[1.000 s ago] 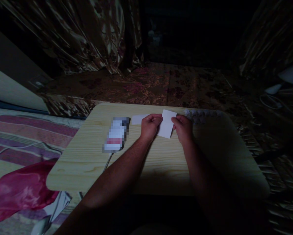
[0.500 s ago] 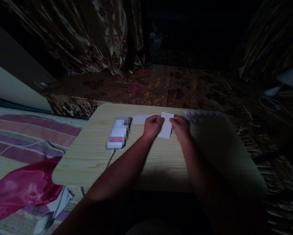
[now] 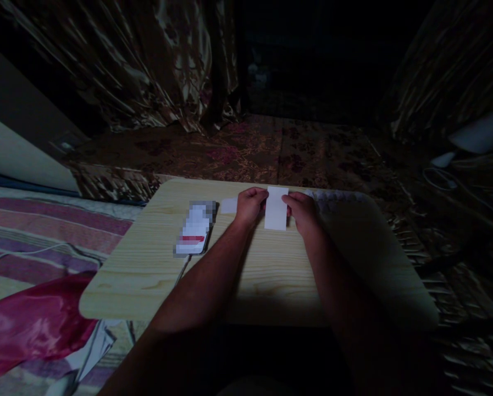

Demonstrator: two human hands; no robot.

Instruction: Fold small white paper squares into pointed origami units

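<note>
A small white rectangular piece of paper (image 3: pixel 276 212) is held upright-long between my hands, above the far half of the wooden table (image 3: pixel 266 275). My left hand (image 3: pixel 250 206) pinches its left edge, and my right hand (image 3: pixel 302 210) grips the right edge with the thumb on the front. Behind my left hand, another white piece of paper (image 3: pixel 228 205) lies on the tabletop, partly covered by the hand. Just beyond my right hand sits a row of pale, bumpy things (image 3: pixel 337 198), too dim to name.
A phone (image 3: pixel 195 228) with a blurred screen lies left of my forearm, a white cable (image 3: pixel 183 269) running from it. To the left are a striped bedspread (image 3: pixel 56 220) and a shiny pink cloth (image 3: pixel 44 324). Patterned curtains (image 3: pixel 180 66) hang behind; a white lamp (image 3: pixel 477 133) stands at right.
The held paper has turned from a slight tilt to nearly straight. My left hand has shifted left, covering more of the paper on the table. The whole view has moved slightly.
</note>
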